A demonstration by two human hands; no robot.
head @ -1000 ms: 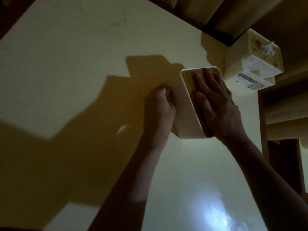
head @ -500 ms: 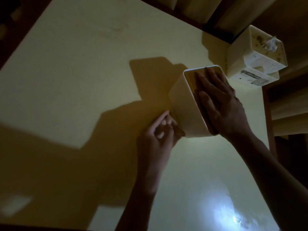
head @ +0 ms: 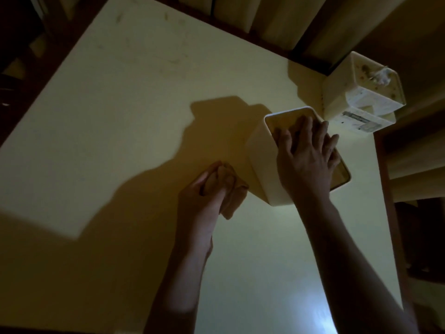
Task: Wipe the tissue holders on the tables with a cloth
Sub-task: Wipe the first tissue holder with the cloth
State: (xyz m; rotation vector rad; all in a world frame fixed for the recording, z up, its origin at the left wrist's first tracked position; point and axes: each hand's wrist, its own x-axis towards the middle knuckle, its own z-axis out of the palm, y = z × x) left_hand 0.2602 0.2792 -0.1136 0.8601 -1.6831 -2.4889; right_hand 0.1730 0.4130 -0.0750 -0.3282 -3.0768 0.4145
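Head view, dim: left hand (head: 212, 189) clutches a cloth (head: 234, 196); right hand (head: 305, 160) lies flat, hiding the holder (head: 262, 165) top.

holder (head: 262, 162) mid-table (head: 120, 116) | second holder (head: 337, 92) behind-right, at corner

Dim yellow light, hard shadows, glare
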